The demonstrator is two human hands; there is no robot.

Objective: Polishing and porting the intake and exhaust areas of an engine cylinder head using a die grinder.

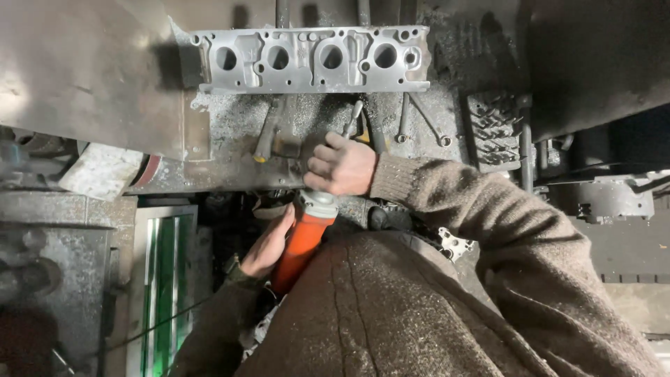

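A cylinder head (312, 59) lies at the back of the surface (447, 49). Wrenches (419, 126) lie just before it. The grinder (305, 234) sits nearer, between both hands.

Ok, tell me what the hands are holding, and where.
An orange power tool: left hand on its orange body, right hand closed at its grey head end.

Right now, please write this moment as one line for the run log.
left hand: on orange power tool body | right hand: gripping tool head end | bench: grey cylinder head, wrenches
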